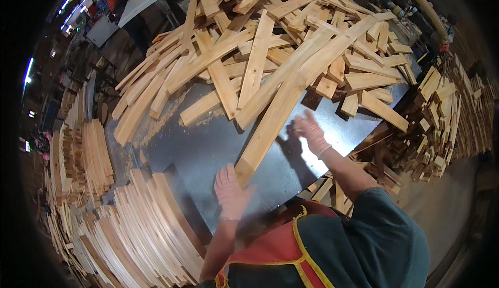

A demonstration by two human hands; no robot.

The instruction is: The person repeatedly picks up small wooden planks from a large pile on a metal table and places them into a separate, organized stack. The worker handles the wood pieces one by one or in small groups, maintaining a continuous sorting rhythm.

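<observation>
On the dark metal table (208,153), near edge at 6 o'clock: long wooden slat (291,95), running toward 1 o'clock. Left hand (231,189), fingers together, against its near end; right hand (311,130), fingers spread flat, beside its edge. Loose slat heap (249,33) at 12; bare sheet at 9.

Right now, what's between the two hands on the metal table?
In the head view, the near end of one long wooden slat lies between the left hand and right hand, over the bare metal table.
</observation>
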